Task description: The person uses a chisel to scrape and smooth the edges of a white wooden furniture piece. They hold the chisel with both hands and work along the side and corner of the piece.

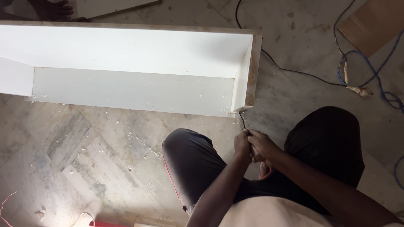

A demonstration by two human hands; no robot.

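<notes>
My left hand (241, 144) and my right hand (261, 147) are pressed together between my knees, fingers curled around something small that I cannot make out. A thin black cable (242, 120) runs from just above my hands up toward the near right corner of a long white open-sided cabinet box (134, 50) lying on the floor. My left knee in grey trousers (189, 159) is to the left of the hands, my right knee in dark cloth (328, 138) to their right.
The marble floor (84, 151) is strewn with white chips and dust. A blue cable (370, 71) and a black cable (294, 71) loop at the right. A brown board (372, 25) lies at top right. Another person's foot (59, 8) shows at top left.
</notes>
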